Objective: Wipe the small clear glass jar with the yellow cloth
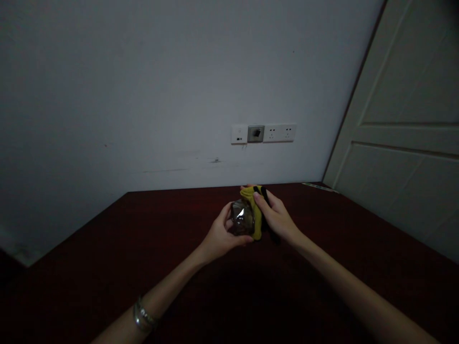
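My left hand (223, 235) is wrapped round a clear, faceted glass object (242, 219), perhaps a cup or jar, with a bright glint on its side. The thumb lies along its lower edge and the fingers curl behind its left side. In my right hand (278, 215) is a yellow and black cloth (257, 210), pinched under the thumb. This cloth is pressed against the right side of the glass object. Both hands are above the dark red table. The far side of the glass object and some fingers of my right hand are hidden.
The dark red table (161, 229) reaches back to a pale wall (161, 86). White sockets (279, 133) and a grey switch plate (256, 134) are set in the wall. At the right stands a panelled door (405, 124). A thin flat strip (319, 187) lies at the table's back right edge.
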`<state>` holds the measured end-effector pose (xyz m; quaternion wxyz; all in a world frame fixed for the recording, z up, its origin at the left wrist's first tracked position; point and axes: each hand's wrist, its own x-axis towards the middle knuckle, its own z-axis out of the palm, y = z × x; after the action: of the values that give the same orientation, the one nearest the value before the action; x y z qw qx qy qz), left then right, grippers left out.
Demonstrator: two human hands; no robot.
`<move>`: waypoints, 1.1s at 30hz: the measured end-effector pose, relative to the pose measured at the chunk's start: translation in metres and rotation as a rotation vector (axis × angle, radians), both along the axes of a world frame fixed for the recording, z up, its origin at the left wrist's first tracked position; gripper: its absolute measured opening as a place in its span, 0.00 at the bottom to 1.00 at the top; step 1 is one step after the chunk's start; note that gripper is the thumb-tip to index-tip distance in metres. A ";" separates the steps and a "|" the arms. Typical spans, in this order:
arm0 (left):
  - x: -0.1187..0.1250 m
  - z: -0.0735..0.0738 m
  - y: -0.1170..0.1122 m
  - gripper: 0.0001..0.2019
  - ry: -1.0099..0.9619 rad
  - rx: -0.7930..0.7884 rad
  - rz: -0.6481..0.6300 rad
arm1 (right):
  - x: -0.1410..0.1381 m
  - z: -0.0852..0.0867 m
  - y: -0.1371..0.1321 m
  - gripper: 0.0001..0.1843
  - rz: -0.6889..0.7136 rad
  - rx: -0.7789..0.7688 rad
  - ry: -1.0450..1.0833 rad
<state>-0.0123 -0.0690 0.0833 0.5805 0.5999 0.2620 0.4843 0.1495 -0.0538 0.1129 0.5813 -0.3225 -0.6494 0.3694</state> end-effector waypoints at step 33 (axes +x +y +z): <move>0.001 -0.004 -0.002 0.45 0.091 0.066 0.063 | 0.010 0.017 -0.021 0.21 0.094 0.643 -0.626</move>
<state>-0.0109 -0.0711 0.0791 0.5322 0.6317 0.2907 0.4828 0.1591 -0.0747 0.1297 0.4102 -0.1915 -0.8896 0.0596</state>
